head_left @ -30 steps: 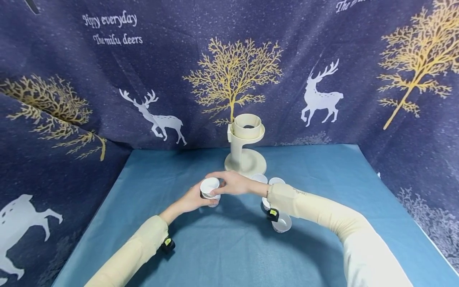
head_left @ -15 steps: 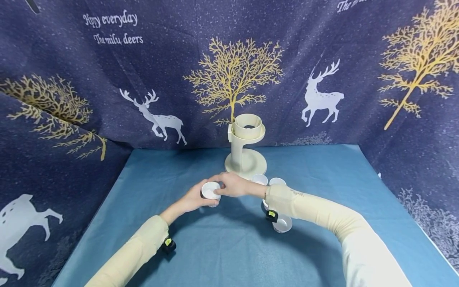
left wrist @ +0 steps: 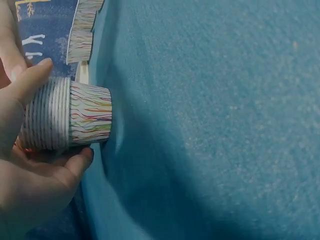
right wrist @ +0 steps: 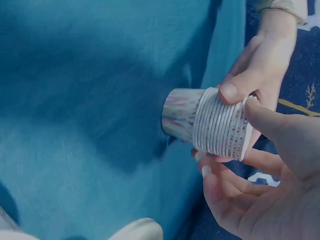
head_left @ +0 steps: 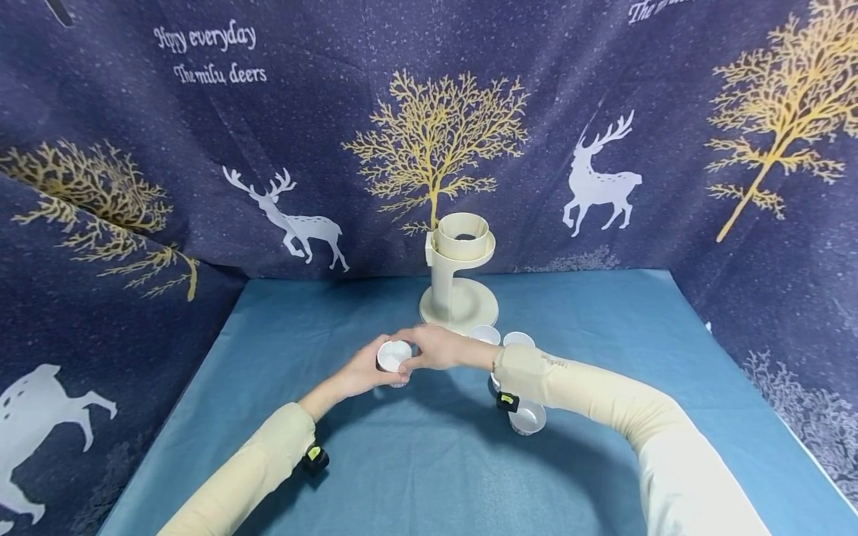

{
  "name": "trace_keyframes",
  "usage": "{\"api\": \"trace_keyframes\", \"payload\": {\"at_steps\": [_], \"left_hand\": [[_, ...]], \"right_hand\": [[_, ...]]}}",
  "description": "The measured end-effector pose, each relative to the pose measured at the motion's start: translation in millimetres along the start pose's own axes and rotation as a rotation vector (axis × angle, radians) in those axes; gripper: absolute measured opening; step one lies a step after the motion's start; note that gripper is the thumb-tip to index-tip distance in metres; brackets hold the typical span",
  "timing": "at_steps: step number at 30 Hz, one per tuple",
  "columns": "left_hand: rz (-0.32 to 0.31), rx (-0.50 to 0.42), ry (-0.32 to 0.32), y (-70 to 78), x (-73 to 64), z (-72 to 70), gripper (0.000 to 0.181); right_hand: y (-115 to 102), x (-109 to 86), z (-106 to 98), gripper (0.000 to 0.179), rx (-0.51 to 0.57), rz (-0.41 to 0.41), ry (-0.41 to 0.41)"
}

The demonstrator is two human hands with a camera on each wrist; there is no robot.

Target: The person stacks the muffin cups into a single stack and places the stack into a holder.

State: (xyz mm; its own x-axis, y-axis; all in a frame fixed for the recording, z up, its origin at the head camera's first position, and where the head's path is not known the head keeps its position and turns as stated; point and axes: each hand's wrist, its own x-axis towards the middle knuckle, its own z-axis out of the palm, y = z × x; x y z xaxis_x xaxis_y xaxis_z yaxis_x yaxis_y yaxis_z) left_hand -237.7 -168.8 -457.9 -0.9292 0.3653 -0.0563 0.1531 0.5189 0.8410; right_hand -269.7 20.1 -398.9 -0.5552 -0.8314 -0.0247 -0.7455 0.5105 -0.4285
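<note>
Stack: nested paper cups (head_left: 394, 354), mouth up, between the two hands, touched by both; bottom cup shows coloured wavy lines, the rest mostly just rims. Can't tell if the base touches the cloth or sits just above it.
Left hand (head_left: 357, 371): gripping the stack from its left side, thumb on one side, fingers round the other.
Right hand (head_left: 434, 346): holding the top of the stack from the right, thumb at the uppermost rim, fingers curled at the far side.
Loose cups: two (head_left: 484, 334) (head_left: 519, 339) just beyond the right wrist, mouths up; a third (head_left: 495, 381) mostly hidden by the right cuff; a fourth (head_left: 528, 418) on the near side of that cuff.
In the way: right sleeve (head_left: 576, 387) crosses over the loose cups; its black wrist camera (head_left: 507, 402) overlaps the near one's rim in the head view.
Stand: cream, round base, ring on top (head_left: 440, 286); beyond the right hand, apart from the stack.
Surface: blue cloth (head_left: 415, 476) under everything.
Backdrop: navy, deer and gold trees (head_left: 402, 45), past the stand.
</note>
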Motion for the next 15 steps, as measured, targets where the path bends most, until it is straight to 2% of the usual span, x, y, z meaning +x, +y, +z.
{"api": "trace_keyframes", "payload": {"at_steps": [6,8,15], "left_hand": [[0.036,0.101,0.048,9.4,-0.9,4.6,0.082],[0.048,0.107,0.054,11.7,-1.8,4.9,0.080],[0.028,0.106,0.054,13.8,-3.9,6.1,0.071]], "right_hand": [[-4,-1.5,-2,0.056,-0.093,0.020,-0.018],[-4,-1.5,-1,0.056,-0.104,0.034,-0.028],[-3,-1.9,1,0.058,-0.138,0.072,-0.062]]}}
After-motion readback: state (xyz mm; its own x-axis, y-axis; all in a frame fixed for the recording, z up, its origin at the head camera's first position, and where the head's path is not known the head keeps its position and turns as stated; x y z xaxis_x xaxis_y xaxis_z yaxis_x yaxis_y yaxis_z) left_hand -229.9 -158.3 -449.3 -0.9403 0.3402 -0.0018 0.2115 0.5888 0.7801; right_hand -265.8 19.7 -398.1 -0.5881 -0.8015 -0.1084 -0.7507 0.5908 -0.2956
